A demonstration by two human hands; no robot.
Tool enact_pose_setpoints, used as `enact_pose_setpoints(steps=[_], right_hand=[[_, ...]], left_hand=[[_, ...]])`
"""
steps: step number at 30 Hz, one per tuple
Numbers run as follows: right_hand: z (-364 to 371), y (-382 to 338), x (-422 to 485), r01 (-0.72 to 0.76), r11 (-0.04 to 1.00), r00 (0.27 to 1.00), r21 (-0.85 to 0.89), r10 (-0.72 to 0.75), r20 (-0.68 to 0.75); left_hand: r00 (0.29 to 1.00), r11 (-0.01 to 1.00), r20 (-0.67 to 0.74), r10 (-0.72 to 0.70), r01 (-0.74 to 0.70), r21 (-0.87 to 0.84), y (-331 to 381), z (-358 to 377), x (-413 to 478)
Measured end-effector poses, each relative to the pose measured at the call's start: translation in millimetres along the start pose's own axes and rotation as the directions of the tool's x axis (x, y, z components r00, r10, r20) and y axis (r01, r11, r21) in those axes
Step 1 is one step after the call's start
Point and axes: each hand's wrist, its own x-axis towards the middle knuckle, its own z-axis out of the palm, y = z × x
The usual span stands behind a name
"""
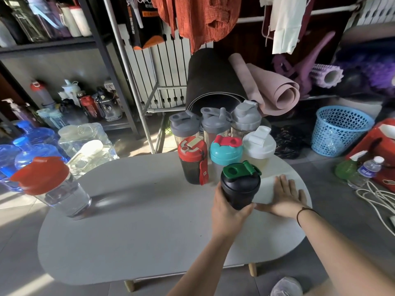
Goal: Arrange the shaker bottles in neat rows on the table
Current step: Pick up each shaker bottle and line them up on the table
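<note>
My left hand [229, 207] is wrapped around the lower body of the black shaker [240, 186], the one with the green flip cap, gripping it upright near the right end of the white table [132, 238]; I cannot tell whether its base touches the top. My right hand [283, 196] lies flat and open on the table just right of that shaker, fingers spread and pointing away from me, holding nothing, a dark cord band on the wrist. Just beyond the black shaker stands a row of three: a dark bottle [193, 160] with a red lid and a red strap hanging down its side, a teal-lidded shaker [225, 153] with a red cap, and a white-lidded shaker [258, 147]. Behind them, at the far edge, three grey-lidded shakers [215, 122] stand side by side, their caps flipped up. Well apart, at the table's left end, a clear shaker [54, 186] with a red lid stands alone. I can read no lettering on any of these bottles. Past the table lie rolled mats [277, 92], a blue basket [342, 130] to the right, blue water jugs [32, 146] to the left, and shelves [64, 41] of more bottles. On a black bag [147, 22] hanging from the rack, part of some large letters shows, cut off at the frame's top, with small print below too blurred to read.
</note>
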Motion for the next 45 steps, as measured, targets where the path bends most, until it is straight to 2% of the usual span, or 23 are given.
enact_pose_setpoints(steps=[7, 11, 16, 19, 25, 30, 32, 35, 37, 39, 41, 42, 45], right_hand=[[1, 1, 2, 0.002, 1.0, 1.0, -0.016, -0.002, 0.011], [-5, 1, 4, 0.02, 0.998, 0.998, -0.065, -0.016, 0.064], [-24, 22, 7, 0.176, 0.967, 0.978, -0.183, -0.152, 0.14], [-23, 25, 4, 0.19, 0.954, 0.978, -0.232, -0.164, 0.125], [-20, 27, 3, 0.215, 0.956, 0.973, -0.2, -0.193, 0.124], [-16, 30, 1, 0.194, 0.968, 0.98, -0.158, -0.182, 0.087], [-16, 30, 0, 0.201, 0.97, 0.977, -0.136, -0.189, 0.095], [-20, 29, -3, 0.218, 0.966, 0.972, -0.136, -0.203, 0.117], [-22, 28, -5, 0.218, 0.965, 0.97, -0.144, -0.199, 0.139], [-21, 27, -5, 0.196, 0.965, 0.977, -0.175, -0.176, 0.122], [-20, 26, -6, 0.18, 0.962, 0.982, -0.204, -0.162, 0.102], [-20, 25, -8, 0.186, 0.96, 0.98, -0.208, -0.167, 0.108], [-25, 22, -12, 0.205, 0.955, 0.975, -0.213, -0.182, 0.124]], left_hand=[[1.0, 1.0, 0.005, 0.008, -0.008, 0.005, 0, 7, 1], [0.999, 1.0, 0.032, 0.017, -0.017, 0.006, 3, 17, 0], [0.994, 0.999, 0.102, 0.046, -0.045, -0.013, 12, 37, -3], [0.991, 0.999, 0.123, 0.051, -0.051, -0.008, 14, 50, -4], [0.99, 0.998, 0.125, 0.063, -0.064, 0.005, 11, 53, -3], [0.986, 0.996, 0.142, 0.091, -0.09, -0.014, 7, 12, -27], [0.987, 0.989, 0.069, 0.145, -0.143, -0.029, -4, -25, -43], [0.96, 0.993, -0.257, 0.114, -0.12, -0.01, -31, -101, -55], [0.873, 0.999, -0.487, -0.01, -0.009, -0.036, -52, -161, -53], [0.75, 0.987, -0.645, -0.146, 0.152, -0.046, -69, -222, -43], [0.641, 0.959, -0.742, -0.195, 0.285, -0.006, -80, -274, -30], [0.618, 0.944, -0.764, -0.188, 0.329, 0.033, -82, -293, -23], [0.614, 0.932, -0.767, -0.185, 0.358, 0.062, -86, -326, -3]])
